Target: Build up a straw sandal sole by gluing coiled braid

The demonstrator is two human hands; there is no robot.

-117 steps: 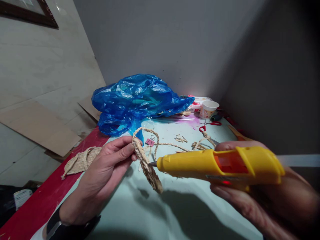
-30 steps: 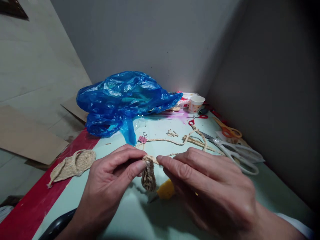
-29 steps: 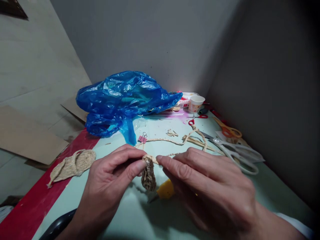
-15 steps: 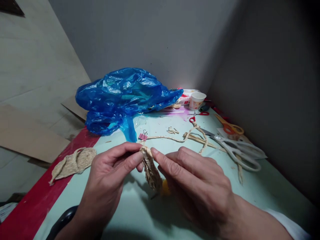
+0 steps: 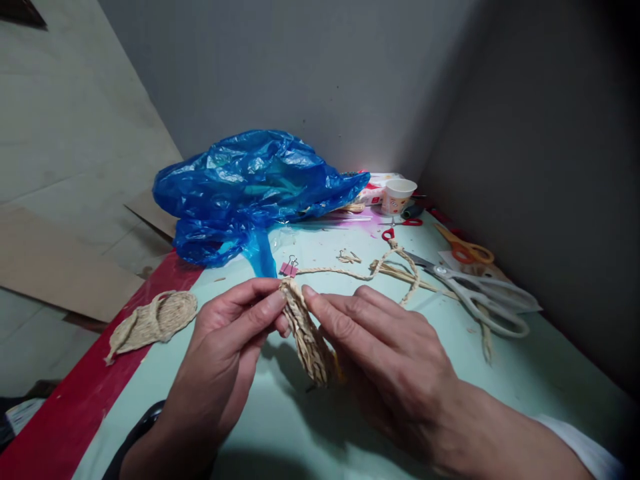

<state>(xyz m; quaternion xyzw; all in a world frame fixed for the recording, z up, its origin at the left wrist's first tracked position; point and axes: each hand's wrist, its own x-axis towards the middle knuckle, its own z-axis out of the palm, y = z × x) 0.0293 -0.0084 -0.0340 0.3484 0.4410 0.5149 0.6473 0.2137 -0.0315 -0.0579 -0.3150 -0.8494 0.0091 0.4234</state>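
Note:
Between my hands is a small woven straw piece, tilted, its ridged side facing me. My left hand pinches its upper end between thumb and fingers. My right hand is closed against its right edge, index fingertip near the top; the other fingers are partly hidden. A pink binder clip sits at the piece's far end, and a braided straw cord runs from there to the right. Something yellow shows beside my right fingers, mostly covered. A finished-looking woven straw slipper shape lies at the left.
A blue plastic bag fills the back left. At the right lie large white-handled scissors, orange-handled scissors and red-handled scissors. A paper cup stands near the wall. Straw strands lie under the cord.
The straw piece has turned slightly, so more of its ridged side shows and the yellow thing is more covered. Both hands keep their hold. The whole view has shifted a little.

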